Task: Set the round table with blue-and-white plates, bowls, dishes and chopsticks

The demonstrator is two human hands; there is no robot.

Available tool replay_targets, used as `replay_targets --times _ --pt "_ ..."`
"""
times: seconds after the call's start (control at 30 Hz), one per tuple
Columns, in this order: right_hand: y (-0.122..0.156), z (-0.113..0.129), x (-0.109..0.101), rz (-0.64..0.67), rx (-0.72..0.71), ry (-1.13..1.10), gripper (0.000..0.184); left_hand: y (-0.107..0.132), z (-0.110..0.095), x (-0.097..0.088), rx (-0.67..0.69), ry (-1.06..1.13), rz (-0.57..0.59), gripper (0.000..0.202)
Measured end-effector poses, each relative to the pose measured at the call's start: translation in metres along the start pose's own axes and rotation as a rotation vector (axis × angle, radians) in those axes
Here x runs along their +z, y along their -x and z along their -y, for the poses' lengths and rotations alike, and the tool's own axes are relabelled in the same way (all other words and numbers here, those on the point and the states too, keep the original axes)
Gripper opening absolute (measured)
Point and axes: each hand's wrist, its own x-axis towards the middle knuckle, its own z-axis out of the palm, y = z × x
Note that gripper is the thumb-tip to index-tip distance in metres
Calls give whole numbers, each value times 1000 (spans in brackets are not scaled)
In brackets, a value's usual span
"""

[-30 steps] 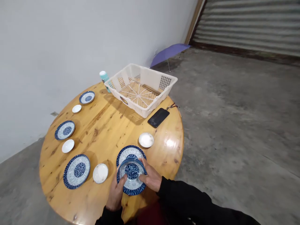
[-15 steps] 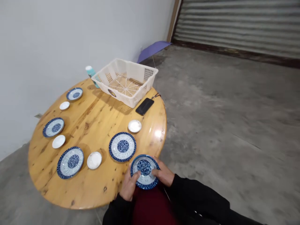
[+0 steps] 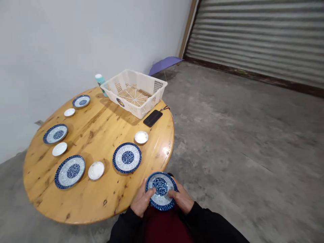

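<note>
Between my two hands is a blue-and-white patterned plate [image 3: 162,201], held in front of my body just off the table's near edge. My left hand [image 3: 142,199] grips its left rim, thumb on top. From the other side my right hand [image 3: 184,199] pinches the right rim, thumb also on the upper face; the fingers underneath are hidden. The nearest thing on the table is a similar patterned plate [image 3: 127,157], lying flat, with a small white dish [image 3: 141,137] beyond it. Whether more than one plate is in my hands I cannot tell.
On the round wooden table [image 3: 101,199] lie several more patterned plates and small white dishes. A white plastic basket [image 3: 136,109] stands at the far side, a turquoise bottle [image 3: 100,81] behind it and a black phone [image 3: 153,118] in front. A purple umbrella [image 3: 164,64] rests on the floor beyond.
The view has shifted, so the table sits slightly farther left. Both hands still hold the plate, now a little farther right from the table's edge.
</note>
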Motion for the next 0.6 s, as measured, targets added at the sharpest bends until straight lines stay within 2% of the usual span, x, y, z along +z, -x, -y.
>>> replay_targets --times 0.07,0.13,0.23,0.43,0.53,0.6 --pt "-7 9 -15 4 -9 6 62 -12 -6 13 25 -12 -4 57" --pt "-16 19 -39 -3 -14 31 62 -31 -12 34 28 -3 6 57" --pt "-32 37 -91 -32 -13 62 63 -68 -21 77 34 13 27 56" --pt "-58 84 -213 -140 -11 161 57 -153 -41 182 41 21 57 51" --pt "-70 104 -255 -132 4 165 52 -183 -47 219 34 54 39 48" --pt "-81 114 -272 -91 28 169 53 -195 -50 233 18 82 26 49"
